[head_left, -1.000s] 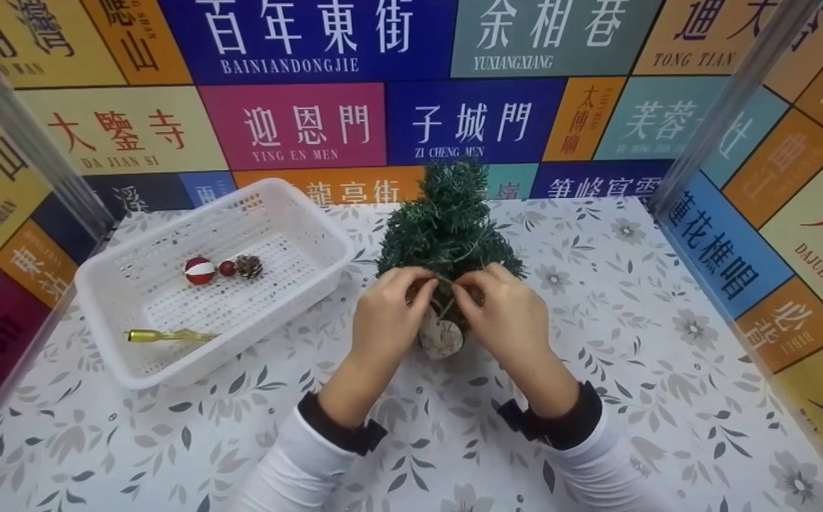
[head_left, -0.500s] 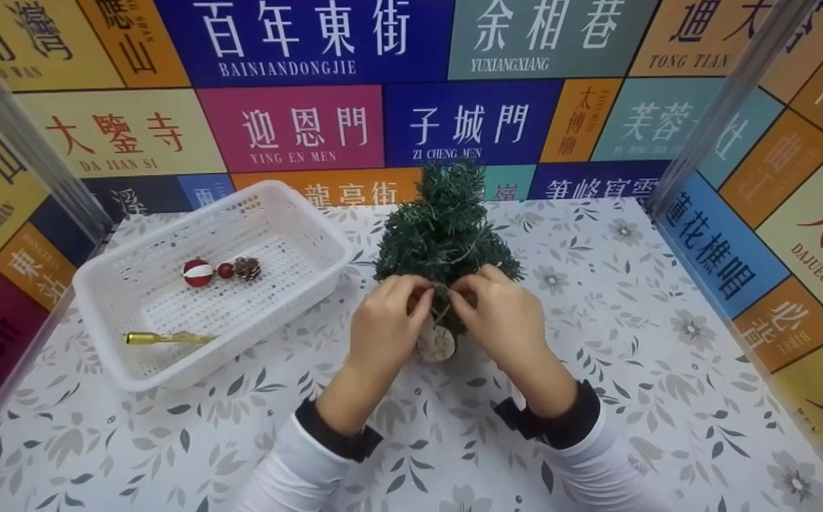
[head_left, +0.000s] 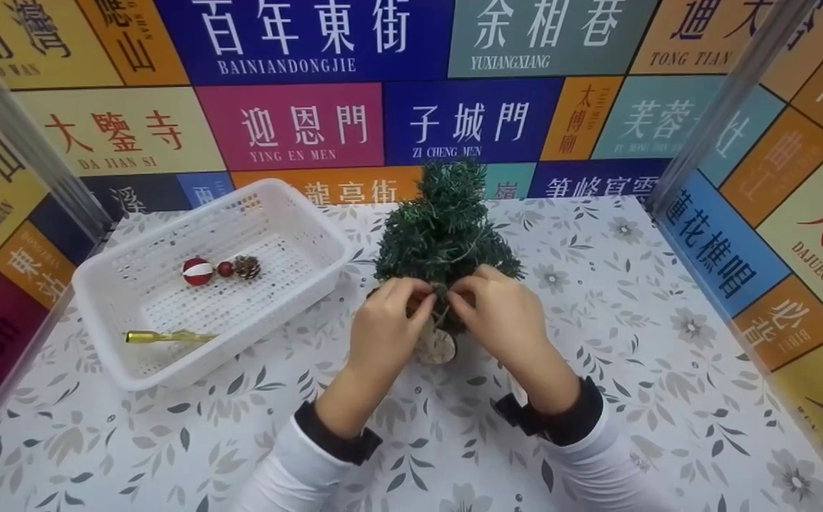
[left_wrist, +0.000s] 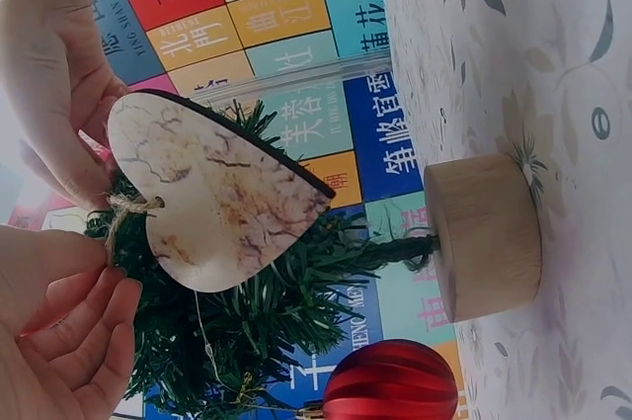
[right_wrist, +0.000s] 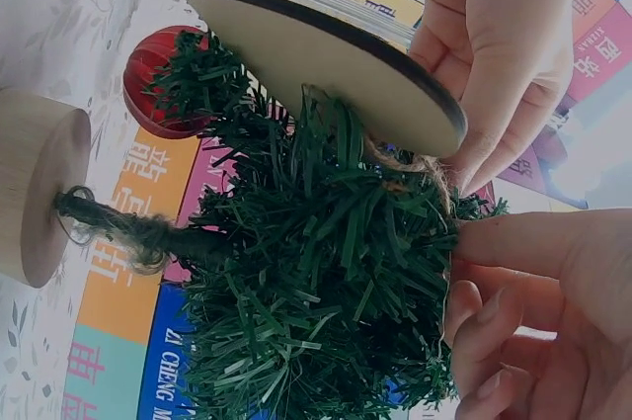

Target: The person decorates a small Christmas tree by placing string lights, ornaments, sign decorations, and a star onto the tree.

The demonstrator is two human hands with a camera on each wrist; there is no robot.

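Note:
A heart-shaped wooden ornament (left_wrist: 217, 198) with a bark-like printed face hangs by jute twine (left_wrist: 126, 210) at the front of a small artificial Christmas tree (head_left: 447, 235). My left hand (head_left: 390, 320) pinches the twine between thumb and fingers, just above the heart. Close beside it my right hand (head_left: 500, 313) pinches the twine too, thumb against fingertips, as the right wrist view shows. Both sets of fingertips sit right at the green branches. The heart's plain back faces the tree. In the head view the hands hide part of the twine and lower branches.
A red bauble (left_wrist: 390, 380) hangs low on the tree's left, near its round wooden base (left_wrist: 489, 237). At left stands a white perforated basket (head_left: 312, 284) holding a red-and-white ball (head_left: 197, 272), a small red ball (head_left: 224, 269), a pine cone (head_left: 247, 267) and a gold item (head_left: 170, 336).
Both hands have shifted slightly down and left, still pinching the twine. The heart has turned and sits a little lower and partly behind the left hand in the head view.

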